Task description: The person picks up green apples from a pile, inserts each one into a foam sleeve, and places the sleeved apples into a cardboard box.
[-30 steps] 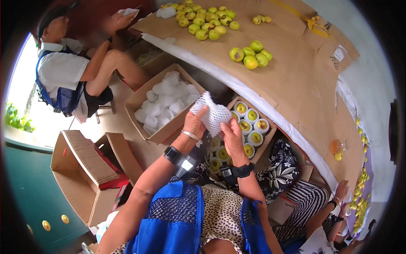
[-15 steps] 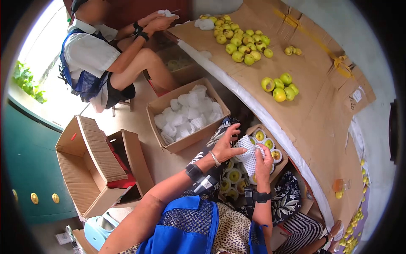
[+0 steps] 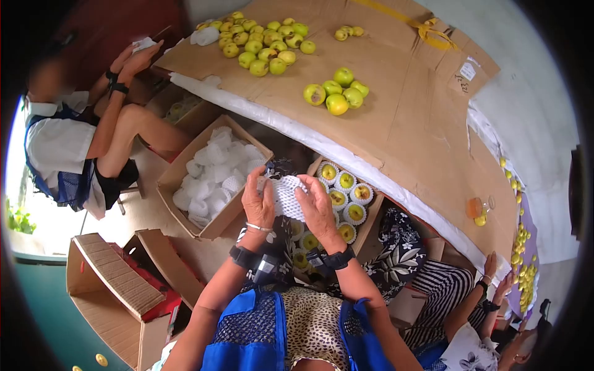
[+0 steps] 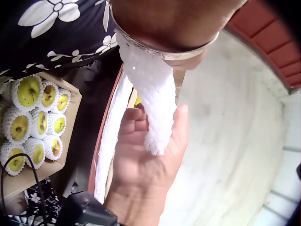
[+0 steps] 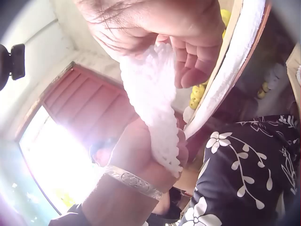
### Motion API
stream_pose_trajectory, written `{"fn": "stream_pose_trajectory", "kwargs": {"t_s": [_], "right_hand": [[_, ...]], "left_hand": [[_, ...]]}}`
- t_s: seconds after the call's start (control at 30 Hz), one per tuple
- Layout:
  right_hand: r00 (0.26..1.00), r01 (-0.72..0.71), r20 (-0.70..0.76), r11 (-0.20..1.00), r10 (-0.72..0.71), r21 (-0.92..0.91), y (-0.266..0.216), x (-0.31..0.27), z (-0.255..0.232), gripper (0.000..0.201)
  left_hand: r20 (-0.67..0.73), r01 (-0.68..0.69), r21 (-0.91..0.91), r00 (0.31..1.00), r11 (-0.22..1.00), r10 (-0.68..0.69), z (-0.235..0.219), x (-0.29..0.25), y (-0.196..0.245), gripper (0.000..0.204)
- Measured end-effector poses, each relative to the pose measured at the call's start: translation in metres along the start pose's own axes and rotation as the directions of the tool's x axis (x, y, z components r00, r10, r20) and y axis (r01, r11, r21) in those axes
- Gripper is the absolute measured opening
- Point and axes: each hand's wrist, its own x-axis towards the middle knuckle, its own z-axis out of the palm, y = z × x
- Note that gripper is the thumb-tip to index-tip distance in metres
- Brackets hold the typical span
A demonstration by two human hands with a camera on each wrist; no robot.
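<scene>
A white foam fruit net (image 3: 288, 196) is stretched between my two hands above my lap. My left hand (image 3: 257, 203), with a silver bangle (image 5: 134, 182) at its wrist, grips one end; its fingers curl round the net in the right wrist view. The other end is held by my right hand (image 3: 318, 210), between thumb and fingers. In the left wrist view the net (image 4: 153, 99) hangs down from the left hand to the right palm (image 4: 136, 165). Just beyond the right hand stands a carton (image 4: 70, 101) of netted yellow-green apples (image 3: 345, 180).
A carton of loose foam nets (image 3: 213, 167) stands to the left, with empty cardboard boxes (image 3: 105, 278) nearer. Bare apples (image 3: 337, 104) lie on the cardboard-covered table (image 3: 408, 117), beside a glass jar (image 3: 475, 207). One person (image 3: 68, 136) sits at far left, another at lower right.
My left hand, spread with its thumb at the net half a second ago, now grips one end. The net has gone from bunched to stretched crosswise between both hands. The head view has swung.
</scene>
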Motion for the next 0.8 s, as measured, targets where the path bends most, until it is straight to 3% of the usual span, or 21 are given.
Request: {"fn": "stream_pose_trajectory", "kwargs": {"t_s": [0.03, 0.13, 0.27, 0.37, 0.4, 0.5, 0.53, 0.67, 0.7, 0.73, 0.77, 0.8], "right_hand": [[0.997, -0.080, -0.011, 0.992, 0.081, 0.094, 0.005, 0.002, 0.000, 0.030], [0.999, -0.045, 0.001, 0.999, 0.045, 0.021, 0.018, 0.007, 0.007, 0.028], [0.995, 0.032, -0.095, 0.996, -0.039, -0.078, 0.015, 0.011, 0.024, 0.024], [1.000, -0.018, -0.026, 0.984, 0.014, -0.177, 0.033, 0.027, 0.017, 0.021], [0.998, 0.006, -0.068, 0.988, -0.017, -0.154, 0.031, 0.028, 0.018, 0.018], [0.992, 0.054, -0.102, 0.983, -0.073, -0.174, 0.037, 0.014, 0.026, 0.016], [0.993, 0.017, -0.109, 0.986, -0.035, -0.165, 0.048, 0.009, 0.030, 0.015], [0.998, -0.054, 0.030, 0.978, 0.062, -0.202, 0.063, 0.012, 0.012, 0.019], [0.998, -0.046, 0.035, 0.977, 0.055, -0.207, 0.059, 0.025, -0.001, 0.020], [0.982, -0.185, 0.001, 0.954, 0.190, -0.236, 0.043, 0.044, -0.018, 0.022], [0.996, -0.010, -0.085, 0.963, -0.014, -0.269, 0.035, 0.065, -0.033, 0.025], [0.967, 0.148, -0.134, 0.910, -0.215, -0.388, 0.035, 0.091, -0.052, 0.028]], "left_hand": [[0.067, -0.100, 0.128, 0.993, 0.987, 0.092, -0.004, 0.003, -0.006, 0.023], [0.092, -0.123, 0.151, 0.990, 0.981, 0.110, -0.004, 0.002, -0.007, 0.018], [0.050, -0.152, 0.275, 0.988, 0.949, 0.144, 0.001, 0.009, -0.013, 0.010], [0.009, 0.138, 0.201, 0.990, 0.970, -0.143, -0.009, 0.015, -0.024, 0.018], [-0.048, 0.209, 0.169, 0.978, 0.963, -0.204, -0.010, 0.017, -0.035, 0.021], [-0.058, 0.326, 0.126, 0.945, 0.937, -0.321, -0.014, 0.012, -0.062, 0.020], [-0.088, 0.261, 0.121, 0.964, 0.958, -0.252, -0.012, 0.010, -0.072, 0.017], [0.082, 0.343, 0.322, 0.918, 0.882, -0.387, -0.017, -0.006, -0.082, 0.010], [0.089, 0.304, 0.313, 0.934, 0.900, -0.347, -0.019, -0.007, -0.086, 0.010], [0.094, 0.269, 0.302, 0.946, 0.915, -0.309, -0.019, -0.010, -0.091, 0.011], [0.094, 0.239, 0.289, 0.957, 0.927, -0.276, -0.018, -0.012, -0.094, 0.011], [0.105, 0.385, 0.189, 0.907, 0.903, -0.408, -0.020, -0.005, -0.077, 0.013]]}}
